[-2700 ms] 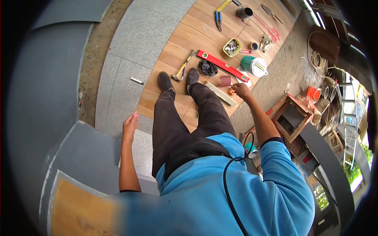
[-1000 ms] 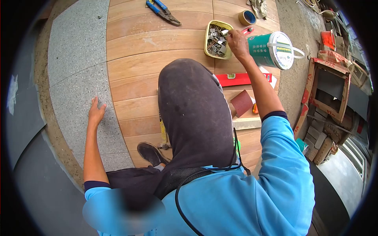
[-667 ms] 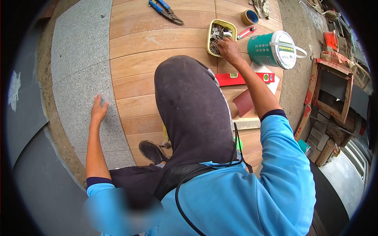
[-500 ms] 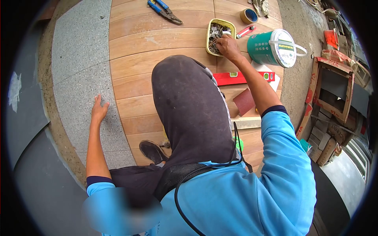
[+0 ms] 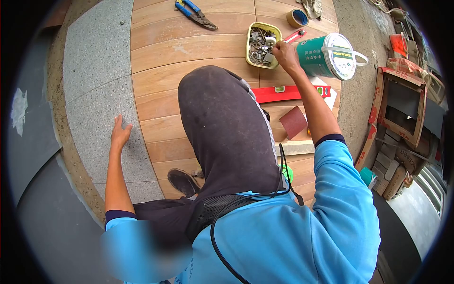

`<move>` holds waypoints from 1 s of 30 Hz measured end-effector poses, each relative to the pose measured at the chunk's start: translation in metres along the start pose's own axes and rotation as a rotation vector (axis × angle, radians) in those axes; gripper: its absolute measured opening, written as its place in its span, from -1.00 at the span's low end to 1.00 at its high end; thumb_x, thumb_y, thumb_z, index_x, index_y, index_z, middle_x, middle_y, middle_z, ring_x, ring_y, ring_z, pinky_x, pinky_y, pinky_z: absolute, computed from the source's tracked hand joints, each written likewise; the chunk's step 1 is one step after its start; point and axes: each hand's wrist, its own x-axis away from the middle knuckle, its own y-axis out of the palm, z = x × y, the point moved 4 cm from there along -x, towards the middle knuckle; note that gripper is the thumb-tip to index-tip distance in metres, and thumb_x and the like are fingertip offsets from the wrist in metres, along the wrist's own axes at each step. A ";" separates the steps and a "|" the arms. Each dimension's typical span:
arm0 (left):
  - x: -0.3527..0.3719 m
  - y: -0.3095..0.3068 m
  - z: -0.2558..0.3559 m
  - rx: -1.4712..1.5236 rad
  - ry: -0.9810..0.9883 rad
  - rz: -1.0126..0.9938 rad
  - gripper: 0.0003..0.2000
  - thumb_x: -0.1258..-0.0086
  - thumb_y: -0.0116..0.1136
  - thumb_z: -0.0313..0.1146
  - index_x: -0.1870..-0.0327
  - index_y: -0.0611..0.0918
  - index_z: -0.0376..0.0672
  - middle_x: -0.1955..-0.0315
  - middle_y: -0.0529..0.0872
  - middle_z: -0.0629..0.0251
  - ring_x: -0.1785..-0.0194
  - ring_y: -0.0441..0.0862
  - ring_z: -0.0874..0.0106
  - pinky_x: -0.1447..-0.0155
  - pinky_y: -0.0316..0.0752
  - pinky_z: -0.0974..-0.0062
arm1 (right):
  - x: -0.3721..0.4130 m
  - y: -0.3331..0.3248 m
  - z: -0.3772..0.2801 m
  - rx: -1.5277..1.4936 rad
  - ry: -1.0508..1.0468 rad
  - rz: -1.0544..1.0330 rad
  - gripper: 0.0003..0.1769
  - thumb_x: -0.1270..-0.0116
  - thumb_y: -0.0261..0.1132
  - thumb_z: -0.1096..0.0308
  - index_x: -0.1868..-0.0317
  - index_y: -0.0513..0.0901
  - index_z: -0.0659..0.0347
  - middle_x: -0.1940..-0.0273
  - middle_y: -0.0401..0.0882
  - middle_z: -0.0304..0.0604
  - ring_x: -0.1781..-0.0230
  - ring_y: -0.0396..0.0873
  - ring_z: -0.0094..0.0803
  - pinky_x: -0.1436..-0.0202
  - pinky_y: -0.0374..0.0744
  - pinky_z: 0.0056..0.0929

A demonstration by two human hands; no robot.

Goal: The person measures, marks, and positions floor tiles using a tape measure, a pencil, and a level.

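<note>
My left hand (image 5: 121, 134) rests on the grey speckled slab (image 5: 97, 85), its fingers apart and nothing in them. My right hand (image 5: 286, 56) is at the right rim of a yellow plastic tub (image 5: 248, 52), fingers pinched together. Whatever they may hold is too small or hidden to make out. Inside the tub lie many small metal pieces (image 5: 259, 45), screws or similar hardware, and a flat grey piece (image 5: 269, 57) close to my fingertips. A red cutter knife (image 5: 295, 36) lies just beyond that hand, beside the green-and-white bucket (image 5: 314, 56).
Blue-handled snips (image 5: 196, 15) lie on the wooden planks (image 5: 161, 52). A roll of tape (image 5: 297, 18) stands at the back. Near my knee are a red spirit level (image 5: 269, 94) and red-brown sandpaper (image 5: 293, 122). Wooden frames (image 5: 402, 106) lean at the right.
My right hand has lifted out of the tub's middle and moved right to its rim, uncovering more metal pieces. My left hand has stayed in place.
</note>
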 end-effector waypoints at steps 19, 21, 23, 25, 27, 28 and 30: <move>-0.003 0.004 -0.005 -0.001 0.021 -0.003 -0.18 -0.30 0.22 -0.10 -0.52 0.14 -0.25 -0.51 0.08 -0.15 -0.59 0.01 0.10 -0.57 -0.01 0.32 | 0.020 0.035 -0.038 0.176 -0.675 -0.115 -0.89 -0.19 0.22 0.35 0.37 0.65 0.15 0.25 0.59 -0.07 0.11 0.55 -0.07 -0.03 0.52 -0.16; -0.002 0.004 -0.005 0.000 0.026 0.001 -0.18 -0.30 0.22 -0.11 -0.52 0.14 -0.26 -0.51 0.08 -0.16 -0.59 0.01 0.10 -0.57 -0.01 0.32 | 0.021 0.033 -0.032 0.212 -0.631 -0.114 -0.86 -0.19 0.18 0.36 0.39 0.67 0.15 0.22 0.62 -0.06 0.09 0.55 -0.07 -0.02 0.53 -0.14; -0.002 0.003 -0.005 -0.005 0.032 -0.008 -0.17 -0.30 0.22 -0.11 -0.52 0.14 -0.27 -0.50 0.08 -0.16 -0.59 0.01 0.10 -0.57 -0.01 0.32 | 0.021 0.031 -0.030 0.172 -0.560 -0.094 -0.83 -0.19 0.15 0.36 0.41 0.68 0.15 0.21 0.64 -0.04 0.09 0.57 -0.04 -0.01 0.54 -0.11; -0.002 0.002 -0.006 -0.003 0.029 -0.020 -0.17 -0.29 0.23 -0.12 -0.52 0.14 -0.27 -0.50 0.08 -0.17 -0.59 0.01 0.10 -0.57 -0.02 0.33 | 0.022 0.030 -0.030 0.057 -0.462 -0.063 -0.80 -0.19 0.14 0.36 0.43 0.70 0.16 0.21 0.67 0.01 0.10 0.59 -0.01 0.01 0.56 -0.07; -0.001 -0.001 -0.002 0.003 0.018 -0.034 -0.17 -0.29 0.23 -0.12 -0.52 0.14 -0.28 -0.50 0.08 -0.17 -0.59 0.01 0.11 -0.57 -0.02 0.33 | 0.018 0.028 -0.032 0.025 -0.384 -0.067 -0.79 -0.18 0.14 0.34 0.41 0.72 0.16 0.23 0.67 0.05 0.12 0.61 0.04 0.03 0.58 -0.04; -0.001 -0.002 -0.001 0.009 0.018 -0.029 -0.17 -0.29 0.23 -0.13 -0.52 0.14 -0.28 -0.50 0.08 -0.18 -0.59 0.01 0.11 -0.58 -0.02 0.33 | 0.017 0.028 -0.033 0.010 -0.343 -0.070 -0.79 -0.18 0.15 0.33 0.40 0.73 0.16 0.25 0.68 0.07 0.13 0.61 0.06 0.04 0.59 -0.03; -0.002 -0.001 0.000 0.023 0.018 -0.021 -0.17 -0.29 0.24 -0.13 -0.51 0.14 -0.28 -0.50 0.08 -0.18 -0.59 0.00 0.11 -0.58 -0.02 0.34 | 0.013 0.034 -0.037 -0.014 -0.317 -0.129 -0.78 -0.19 0.15 0.31 0.40 0.73 0.17 0.29 0.67 0.10 0.17 0.62 0.09 0.05 0.60 -0.02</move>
